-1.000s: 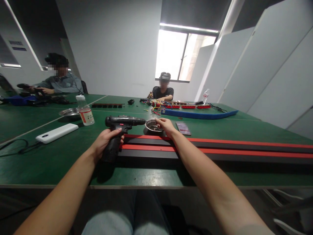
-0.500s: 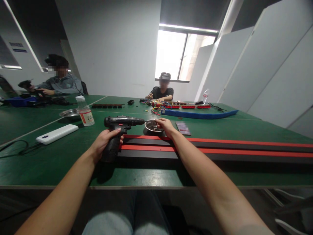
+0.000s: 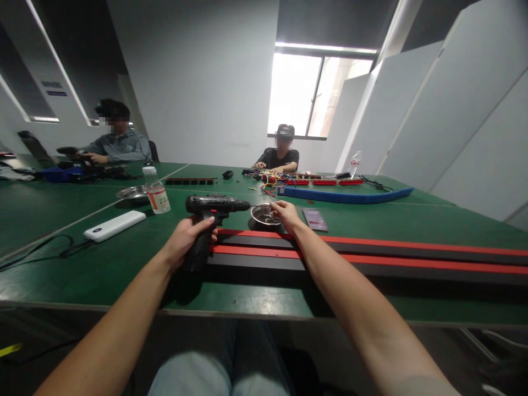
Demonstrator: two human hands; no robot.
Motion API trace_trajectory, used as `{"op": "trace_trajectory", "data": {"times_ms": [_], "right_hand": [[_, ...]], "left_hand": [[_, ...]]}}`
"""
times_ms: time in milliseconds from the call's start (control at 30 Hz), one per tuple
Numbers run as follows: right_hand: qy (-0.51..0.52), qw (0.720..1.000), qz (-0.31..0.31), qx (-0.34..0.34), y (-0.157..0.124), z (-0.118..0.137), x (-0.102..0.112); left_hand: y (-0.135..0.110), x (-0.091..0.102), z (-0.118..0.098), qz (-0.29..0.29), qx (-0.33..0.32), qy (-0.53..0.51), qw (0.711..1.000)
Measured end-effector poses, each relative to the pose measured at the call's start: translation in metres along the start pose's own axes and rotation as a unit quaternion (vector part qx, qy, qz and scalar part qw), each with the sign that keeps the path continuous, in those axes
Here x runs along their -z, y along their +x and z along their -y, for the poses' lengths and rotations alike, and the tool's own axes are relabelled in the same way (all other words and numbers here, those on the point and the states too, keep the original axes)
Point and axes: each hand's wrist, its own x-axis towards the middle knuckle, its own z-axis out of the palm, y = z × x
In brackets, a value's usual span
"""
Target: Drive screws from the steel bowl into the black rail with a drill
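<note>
My left hand (image 3: 186, 237) is wrapped round the grip of a black cordless drill (image 3: 212, 204), whose thin bit points right. At the tip of the bit, my right hand (image 3: 284, 213) is pinched over a small metal bowl (image 3: 264, 221). Dark small parts, which look like screws, lie in the bowl. What the right fingertips hold, if anything, is too small to make out. Below the bowl, two long black rails with red tops (image 3: 251, 252) run to the right, passing under my right forearm.
A white power bank (image 3: 115, 226), a bottle (image 3: 157, 192) and a metal dish (image 3: 131, 193) are on the left of the green table (image 3: 103, 280). A phone-like slab (image 3: 315, 219) and a blue strip (image 3: 346, 195) lie beyond the rails. Two people sit across, with wires and parts before them.
The whole view has shifted, so things appear a little farther right. Both hands keep their grip and place, the drill bit still meeting the right fingertips above the bowl.
</note>
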Motion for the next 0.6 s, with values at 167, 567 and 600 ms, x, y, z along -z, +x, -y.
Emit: {"op": "trace_trajectory", "data": {"times_ms": [167, 567, 600], "right_hand": [[-0.173, 0.979, -0.090, 0.064, 0.000, 0.002, -0.004], [-0.347, 0.935, -0.010, 0.080, -0.008, 0.006, -0.006], [-0.345, 0.935, -0.009, 0.079, -0.007, 0.004, -0.006]], "left_hand": [[-0.008, 0.030, -0.043, 0.007, -0.024, 0.122, 0.992], [-0.028, 0.080, -0.143, 0.031, 0.031, 0.427, 0.903], [-0.028, 0.078, -0.146, 0.014, 0.022, 0.436, 0.899]]}}
